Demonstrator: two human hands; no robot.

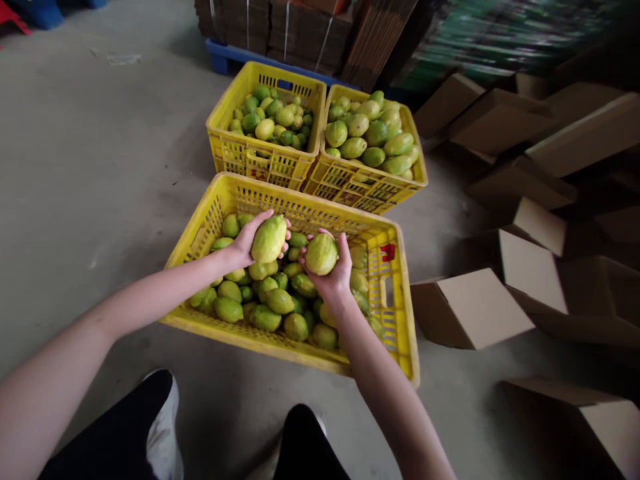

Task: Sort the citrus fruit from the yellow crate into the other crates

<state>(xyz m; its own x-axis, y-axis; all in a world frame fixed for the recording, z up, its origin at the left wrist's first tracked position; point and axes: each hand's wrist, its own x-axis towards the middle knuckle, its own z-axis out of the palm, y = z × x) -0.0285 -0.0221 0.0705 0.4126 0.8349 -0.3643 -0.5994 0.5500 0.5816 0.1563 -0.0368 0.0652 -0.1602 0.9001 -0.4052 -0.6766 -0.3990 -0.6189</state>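
Observation:
My left hand (244,243) is wrapped round a large yellow-green lemon (269,240), its fingertips showing at the fruit's right side. In my right hand (338,275) sits a rounder, ridged green lemon (321,254), with the thumb up along its right. Both hands are above a wide yellow crate (403,300), a short gap apart. Many green and yellowish lemons (280,301) lie loose in that crate, some hidden under my forearms.
Behind stand two more yellow crates, the left one (260,160) holding smaller lemons and the right one (360,193) heaped with larger oblong fruit. Open cardboard boxes (483,310) crowd the right side. Flattened cardboard (300,33) is stacked on a blue pallet (220,57).

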